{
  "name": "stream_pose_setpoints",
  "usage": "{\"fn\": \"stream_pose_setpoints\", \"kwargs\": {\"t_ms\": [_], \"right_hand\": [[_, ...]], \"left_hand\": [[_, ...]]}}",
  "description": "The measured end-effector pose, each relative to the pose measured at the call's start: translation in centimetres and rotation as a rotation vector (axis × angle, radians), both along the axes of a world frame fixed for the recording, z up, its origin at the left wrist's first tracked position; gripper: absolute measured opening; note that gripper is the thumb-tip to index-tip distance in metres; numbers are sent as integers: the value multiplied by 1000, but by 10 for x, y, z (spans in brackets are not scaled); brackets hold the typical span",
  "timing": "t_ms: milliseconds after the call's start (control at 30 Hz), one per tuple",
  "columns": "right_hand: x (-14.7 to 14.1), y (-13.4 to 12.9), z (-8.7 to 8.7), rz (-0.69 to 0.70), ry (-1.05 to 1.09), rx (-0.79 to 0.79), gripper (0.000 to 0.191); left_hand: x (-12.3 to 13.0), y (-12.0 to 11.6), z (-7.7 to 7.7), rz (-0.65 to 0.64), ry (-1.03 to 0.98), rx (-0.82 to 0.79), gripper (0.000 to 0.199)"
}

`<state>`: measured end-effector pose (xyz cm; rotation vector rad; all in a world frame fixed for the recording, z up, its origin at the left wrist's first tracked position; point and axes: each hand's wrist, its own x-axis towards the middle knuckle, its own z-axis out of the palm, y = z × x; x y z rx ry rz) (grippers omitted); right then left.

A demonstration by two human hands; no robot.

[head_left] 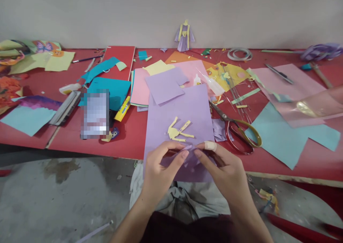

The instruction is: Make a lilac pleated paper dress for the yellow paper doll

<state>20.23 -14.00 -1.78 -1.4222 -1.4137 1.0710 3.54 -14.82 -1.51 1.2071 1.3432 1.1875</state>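
Note:
My left hand (167, 161) pinches one end of a small purple paper piece (189, 147) above the front part of a large purple sheet (179, 107). The other end is between the thumb and fingers of my right hand (221, 162), which has a bandage on one finger. Just beyond my fingertips, a yellow paper figure (175, 131) with thin limbs lies on the sheet. Scissors (235, 127) with large looped handles rest to the right of the sheet, beside crumpled purple paper (219, 128). A finished-looking purple and yellow paper doll (184, 36) leans upright against the wall.
Around the red table (120, 141) lie a blurred phone-like object (95, 114), a yellow box (122, 108), a metal ruler-like bar (65, 108), glue bottles, blue sheets (281, 132), wires and a cutter (279, 74). Another person's arm (321, 102) reaches in from the right.

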Motion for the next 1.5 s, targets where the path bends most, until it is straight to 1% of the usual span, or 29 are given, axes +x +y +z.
{"fn": "stream_pose_setpoints", "kwargs": {"t_ms": [100, 333, 533, 600, 667, 767, 900, 1100, 1200, 1300, 1400, 1500], "right_hand": [[1, 0, 1, 2, 7, -10, 8], [0, -1, 2, 44, -32, 66, 8], [-4, 1, 5, 66, -84, 149, 4], [-5, 2, 7, 88, -112, 182, 5], [-5, 4, 9, 123, -141, 215, 8], [-4, 4, 12, 166, -170, 274, 11], [-2, 3, 11, 218, -168, 333, 12], [1, 5, 8, 277, -190, 368, 10], [2, 6, 9, 261, -207, 395, 10], [1, 5, 11, 223, -213, 395, 10], [-1, 2, 11, 180, -203, 379, 11], [-1, 0, 8, 142, -203, 356, 16]], "left_hand": [[-3, 0, 3, -30, -21, -14, 10], [-5, 2, 7, -144, -2, 82, 10], [-8, 2, 9, -153, -1, 49, 8], [-9, 2, 9, -165, -15, 35, 9], [-10, 3, 8, -184, -57, 0, 12], [-12, 5, 6, -217, -179, -78, 13], [-13, 7, 2, -248, -316, -168, 18], [-12, 6, 1, -284, -313, -281, 24], [-11, 4, 2, -252, -277, -303, 26], [-10, 3, 3, -219, -235, -288, 26], [-10, 5, 3, -224, -224, -269, 25], [-10, 8, 2, -240, -249, -258, 23]]}}
